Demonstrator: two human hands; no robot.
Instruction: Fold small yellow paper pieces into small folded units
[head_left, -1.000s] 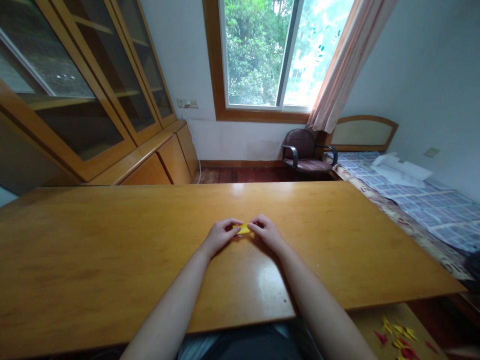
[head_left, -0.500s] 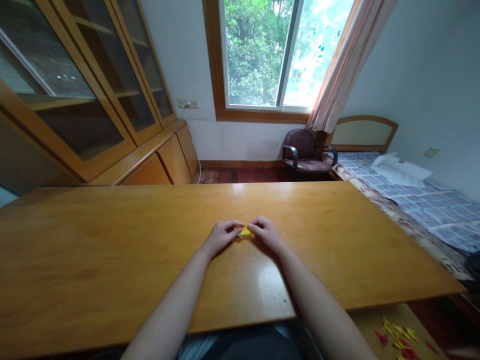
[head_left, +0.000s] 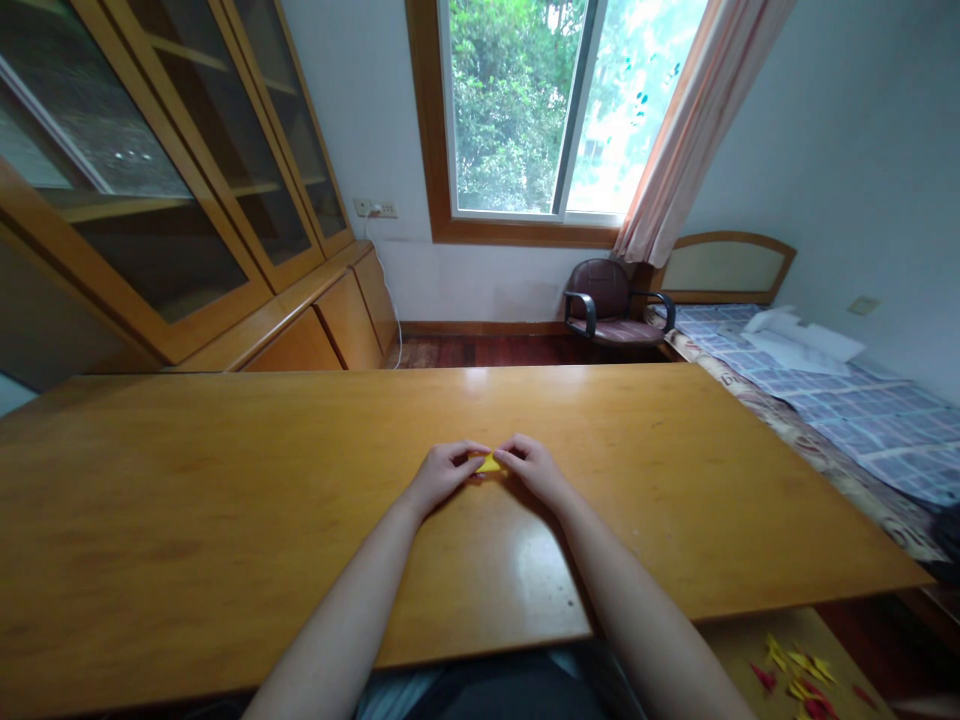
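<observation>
Between my two hands is a small piece of folded yellow paper (head_left: pixel 490 464), held just over the middle of the wooden table (head_left: pixel 247 480). My left hand (head_left: pixel 448 470) pinches its left end between thumb and fingers. At the other end, my right hand (head_left: pixel 528 462) grips the paper with thumb and forefinger, its fingers curled. The fingertips of both hands nearly meet and cover part of the paper, so its full shape is hidden.
At lower right, a lower surface (head_left: pixel 742 640) beside the table bears several small yellow and red folded paper pieces (head_left: pixel 801 672). Beyond the table stand a brown armchair (head_left: pixel 607 300), a glass-door cabinet (head_left: pixel 262 240) at left and a bed (head_left: pixel 847 400) at right.
</observation>
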